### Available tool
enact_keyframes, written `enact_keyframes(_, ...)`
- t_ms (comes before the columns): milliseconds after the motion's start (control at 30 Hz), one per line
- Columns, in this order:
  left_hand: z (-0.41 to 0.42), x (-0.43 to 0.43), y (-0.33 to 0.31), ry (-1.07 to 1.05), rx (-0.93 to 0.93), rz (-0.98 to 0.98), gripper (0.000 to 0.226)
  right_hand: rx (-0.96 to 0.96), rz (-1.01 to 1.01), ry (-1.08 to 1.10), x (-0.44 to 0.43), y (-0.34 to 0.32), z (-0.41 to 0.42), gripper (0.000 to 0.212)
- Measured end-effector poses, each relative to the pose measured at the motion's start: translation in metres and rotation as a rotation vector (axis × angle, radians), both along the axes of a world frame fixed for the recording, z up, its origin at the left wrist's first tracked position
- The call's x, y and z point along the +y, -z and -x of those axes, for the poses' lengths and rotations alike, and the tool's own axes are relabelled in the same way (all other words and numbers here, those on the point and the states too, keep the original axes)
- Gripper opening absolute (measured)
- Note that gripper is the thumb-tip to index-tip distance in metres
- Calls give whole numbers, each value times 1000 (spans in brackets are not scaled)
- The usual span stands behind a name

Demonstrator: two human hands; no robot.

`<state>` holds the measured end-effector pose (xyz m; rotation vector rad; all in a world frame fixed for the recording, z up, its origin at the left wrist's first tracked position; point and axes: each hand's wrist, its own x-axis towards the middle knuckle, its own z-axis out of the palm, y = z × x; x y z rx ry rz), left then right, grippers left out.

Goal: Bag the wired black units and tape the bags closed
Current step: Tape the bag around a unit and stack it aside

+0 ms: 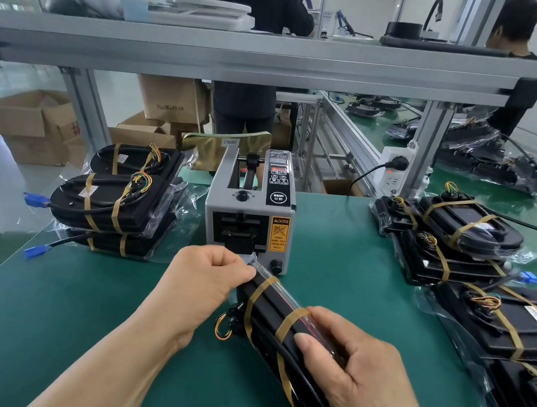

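Before the tape dispenser (248, 221), the left hand (204, 280) pinches the bag end (256, 265); the right hand (360, 371) grips the bagged black unit (267, 313). Likely next: drawing a tape strip.

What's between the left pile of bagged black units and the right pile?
In the head view, the grey boxy tape dispenser stands between them on the green table mat.

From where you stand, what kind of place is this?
Probably a factory packing station: an automatic tape dispenser on a green bench mat, stacks of bagged black units, cardboard boxes behind.
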<state>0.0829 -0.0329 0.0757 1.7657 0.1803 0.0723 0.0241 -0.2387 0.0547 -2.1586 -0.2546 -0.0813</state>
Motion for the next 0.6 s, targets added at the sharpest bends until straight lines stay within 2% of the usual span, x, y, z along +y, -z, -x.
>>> enact_keyframes(233, 0, -2, -1, -14, -5, -23, 28, -4, -3, -6, 1, -1, 0, 17)
enact_keyframes(433, 1, 1, 1, -47, -47, -210, 14, -10, -4, -13, 1, -1, 0, 19)
enact_keyframes(600, 0, 2, 6, -85, 10, -81, 18, -15, 2, -5, 2, 0, 1, 22)
